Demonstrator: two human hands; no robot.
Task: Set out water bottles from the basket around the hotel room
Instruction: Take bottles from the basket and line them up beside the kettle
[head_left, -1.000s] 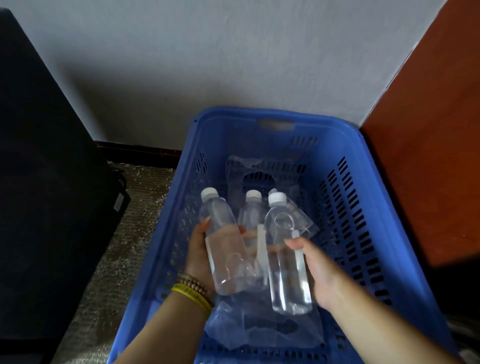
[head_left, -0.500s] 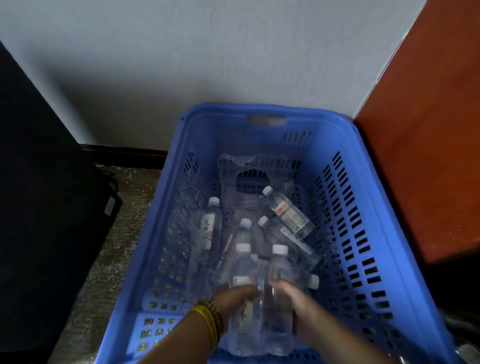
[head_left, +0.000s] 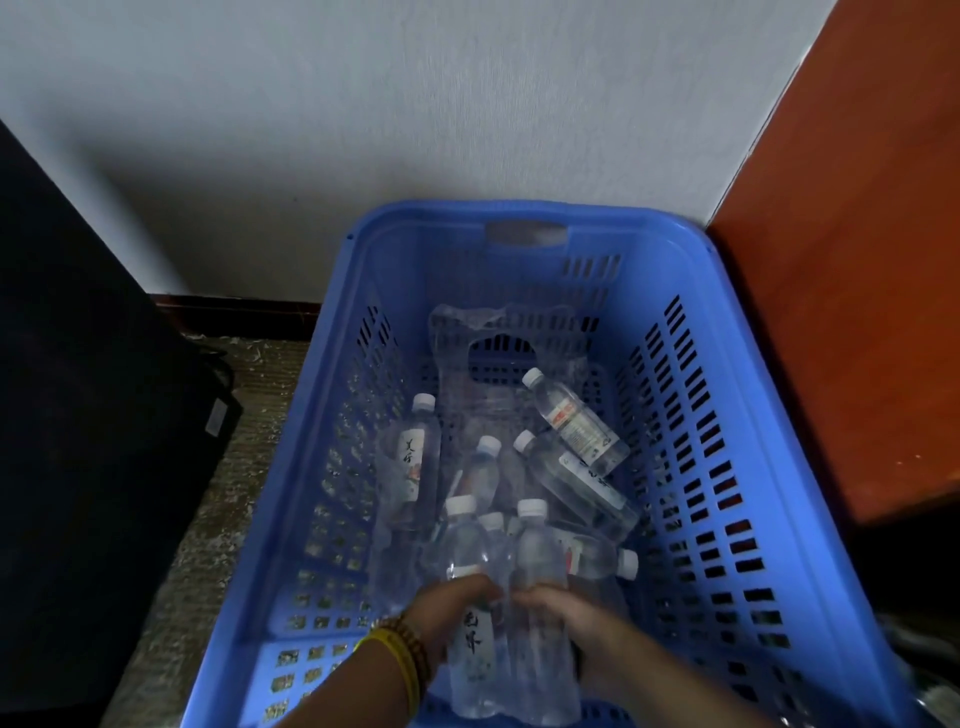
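Observation:
A blue slotted plastic basket (head_left: 717, 426) stands on the floor against the wall. Several clear water bottles with white caps lie loose in it, one at the left (head_left: 413, 460) and one at the right (head_left: 574, 421). Torn clear plastic wrap (head_left: 467, 327) rests at the basket's far end. My left hand (head_left: 452, 610), with a yellow band and beads on its wrist, grips an upright bottle (head_left: 470, 654). My right hand (head_left: 571, 618) grips a second upright bottle (head_left: 540, 561) beside it. A third cap shows between the two held bottles.
A dark bulky object (head_left: 78, 389) fills the left side. An orange-brown wooden panel (head_left: 857, 260) stands right of the basket. A white wall (head_left: 415, 104) is behind, with a dark skirting board (head_left: 234, 306) and speckled carpet (head_left: 223, 519) at the left.
A second ago both hands held the bottles higher, above the basket's middle. The hands and bottles have since come down and toward me, to the basket's near end; loose bottles now show.

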